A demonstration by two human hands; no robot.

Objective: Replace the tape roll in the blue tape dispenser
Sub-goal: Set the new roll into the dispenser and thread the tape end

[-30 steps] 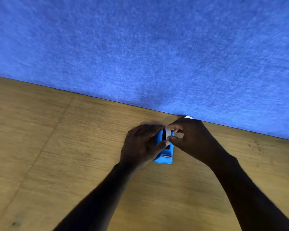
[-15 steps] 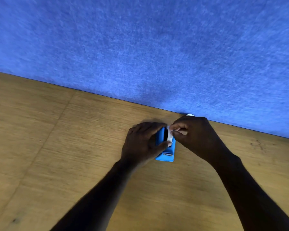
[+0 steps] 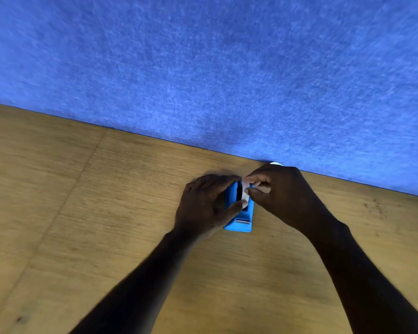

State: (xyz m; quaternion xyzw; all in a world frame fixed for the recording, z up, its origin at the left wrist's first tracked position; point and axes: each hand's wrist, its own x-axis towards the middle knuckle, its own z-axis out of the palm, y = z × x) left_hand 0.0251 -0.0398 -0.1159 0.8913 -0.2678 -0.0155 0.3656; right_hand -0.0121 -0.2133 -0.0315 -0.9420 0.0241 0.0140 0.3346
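Tape roll [image 3: 244, 192] (white) pinched in right hand [image 3: 282, 194] grip over dispenser [image 3: 240, 221].

Your left hand [image 3: 206, 203] lies palm down with fingers curled, thumb stretched toward the right hand, its bare forearm running in from the lower left. Your right hand [image 3: 279, 191] sits just beside it, nearly touching, thumb and forefinger pinched together and the other fingers tucked, wrist bent, forearm angling in from the lower right.
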